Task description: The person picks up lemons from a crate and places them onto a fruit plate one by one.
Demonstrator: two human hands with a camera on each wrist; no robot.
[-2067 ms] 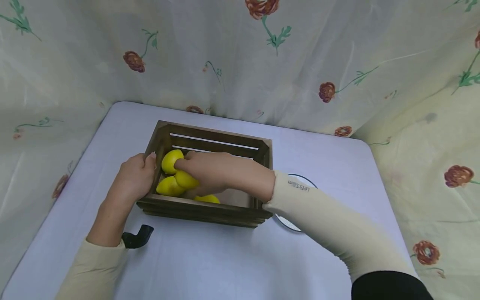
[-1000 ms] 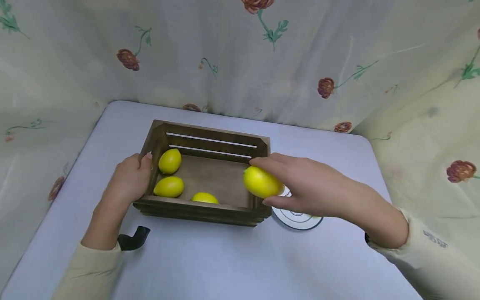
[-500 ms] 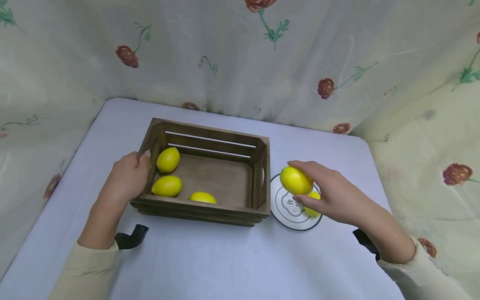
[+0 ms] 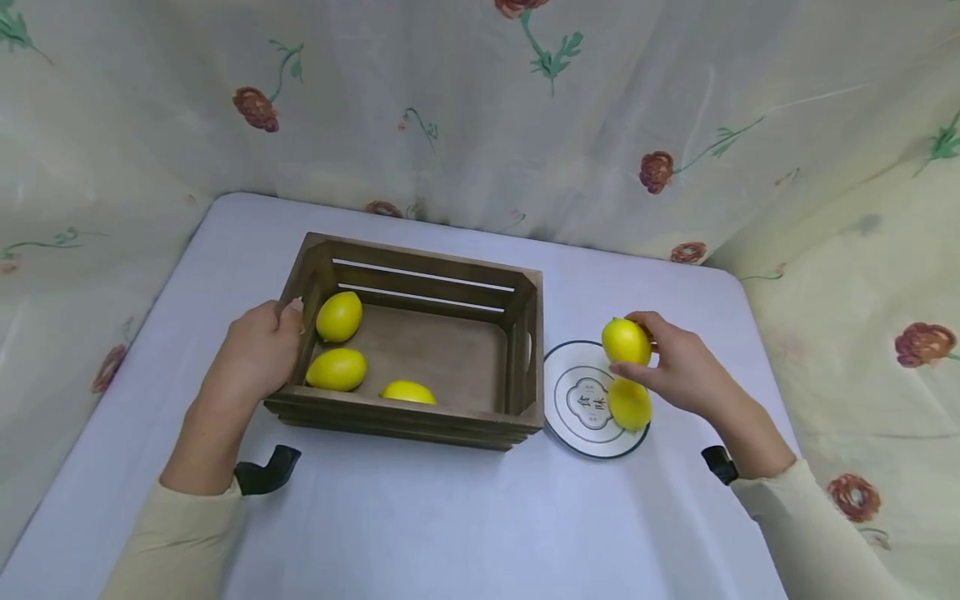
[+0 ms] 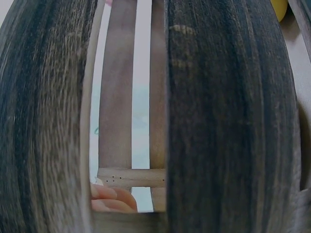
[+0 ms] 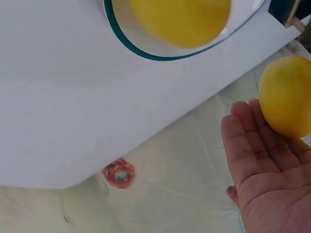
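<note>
My left hand (image 4: 258, 346) grips the left end of a brown slatted wooden crate (image 4: 442, 425); in the left wrist view its fingertips (image 5: 114, 198) show through the slot in the crate's end. Between thumb and fingers, my right hand (image 4: 678, 367) pinches a yellow lemon (image 4: 625, 341) above the right part of a white plate (image 4: 564, 417) with a dark rim. On that plate, below the held lemon, lies another lemon (image 4: 628, 407). Inside the crate are 3 lemons, such as one at the back left (image 4: 339, 317); the front wall partly hides the one nearest the middle (image 4: 408, 392).
The plate stands close against the crate's right end. A white cloth covers the table (image 4: 450, 517). Flowered curtains (image 4: 465, 100) hang behind and along both sides. Black straps with camera mounts sit at both wrists (image 4: 267, 471).
My right hand has lifted a lemon out of the crate and carried it right, over the plate. The left hand keeps its grip on the crate's end.
</note>
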